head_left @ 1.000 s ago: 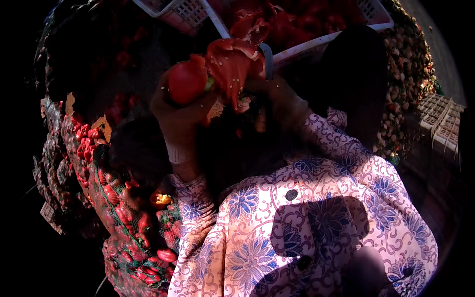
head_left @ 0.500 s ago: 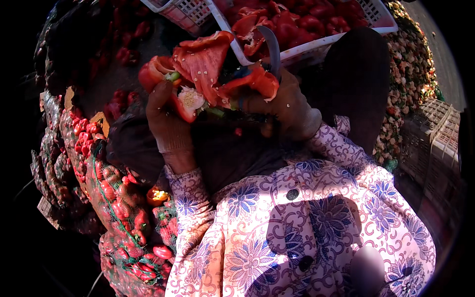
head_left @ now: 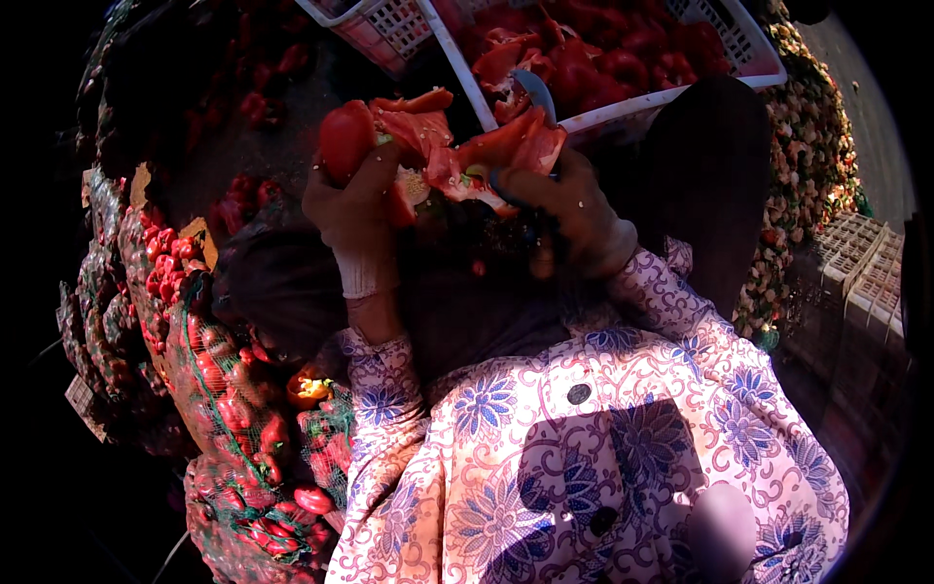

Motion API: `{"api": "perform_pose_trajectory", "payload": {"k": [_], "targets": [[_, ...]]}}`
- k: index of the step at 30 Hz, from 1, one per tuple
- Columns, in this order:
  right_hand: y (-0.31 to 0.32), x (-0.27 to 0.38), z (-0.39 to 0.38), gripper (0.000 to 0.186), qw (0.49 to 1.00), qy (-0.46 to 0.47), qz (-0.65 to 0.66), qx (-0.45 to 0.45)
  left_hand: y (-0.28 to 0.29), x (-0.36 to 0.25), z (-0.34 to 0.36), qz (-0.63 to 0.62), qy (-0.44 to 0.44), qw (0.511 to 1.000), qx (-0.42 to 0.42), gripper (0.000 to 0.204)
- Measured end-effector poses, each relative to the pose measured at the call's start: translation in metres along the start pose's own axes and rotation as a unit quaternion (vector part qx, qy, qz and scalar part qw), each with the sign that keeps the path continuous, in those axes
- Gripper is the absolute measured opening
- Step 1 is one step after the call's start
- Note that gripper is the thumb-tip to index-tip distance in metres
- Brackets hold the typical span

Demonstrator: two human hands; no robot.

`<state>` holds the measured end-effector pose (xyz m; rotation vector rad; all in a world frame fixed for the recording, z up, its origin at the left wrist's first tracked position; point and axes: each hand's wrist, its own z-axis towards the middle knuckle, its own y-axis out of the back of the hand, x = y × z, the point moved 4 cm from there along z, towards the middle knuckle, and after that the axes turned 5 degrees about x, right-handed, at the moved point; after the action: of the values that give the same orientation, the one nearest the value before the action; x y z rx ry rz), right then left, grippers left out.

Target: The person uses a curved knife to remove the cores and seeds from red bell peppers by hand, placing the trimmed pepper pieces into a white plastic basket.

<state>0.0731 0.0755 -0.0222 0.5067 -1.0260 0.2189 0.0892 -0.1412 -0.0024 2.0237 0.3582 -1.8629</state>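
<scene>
A cut-open red bell pepper (head_left: 418,131) is spread between my two gloved hands, its pale seed core and loose seeds showing. My left hand (head_left: 358,219) is closed on its left part, thumb over the flesh near the green stem. My right hand (head_left: 589,214) is closed round a knife whose curved blade (head_left: 535,94) rises past the fingers; the handle is mostly hidden. The thumb of that hand presses on the right flap of the pepper (head_left: 525,144).
Beyond my hands stands a white crate (head_left: 623,105) of red pepper pieces, with another white crate (head_left: 394,34) to its left. Net sacks of red peppers (head_left: 233,409) lie at the left. A heap of pale scraps (head_left: 817,127) and stacked crates (head_left: 866,258) are at the right.
My left hand has moved right and tilted the pepper, turning its smooth red outside into view. The pepper's large upright flap has folded lower. My right hand has shifted slightly down and right.
</scene>
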Motion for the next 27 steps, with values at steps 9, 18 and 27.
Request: {"api": "perform_pose_trajectory", "payload": {"k": [9, 18, 27], "targets": [[-0.021, -0.019, 0.027, 0.052, 0.99, -0.085, 0.085, -0.08, -0.043, 0.048, -0.019, -0.382, 0.223, 0.888, 0.126, 0.037], [-0.022, -0.008, 0.028, 0.07, 0.994, -0.088, -0.021, 0.053, -0.035, 0.018, -0.036, 0.147, -0.074, 0.962, 0.219, 0.035], [-0.013, -0.013, 0.014, 0.044, 0.985, 0.05, -0.164, 0.029, -0.031, 0.054, -0.022, -0.196, 0.188, 0.944, 0.186, 0.062]]}}
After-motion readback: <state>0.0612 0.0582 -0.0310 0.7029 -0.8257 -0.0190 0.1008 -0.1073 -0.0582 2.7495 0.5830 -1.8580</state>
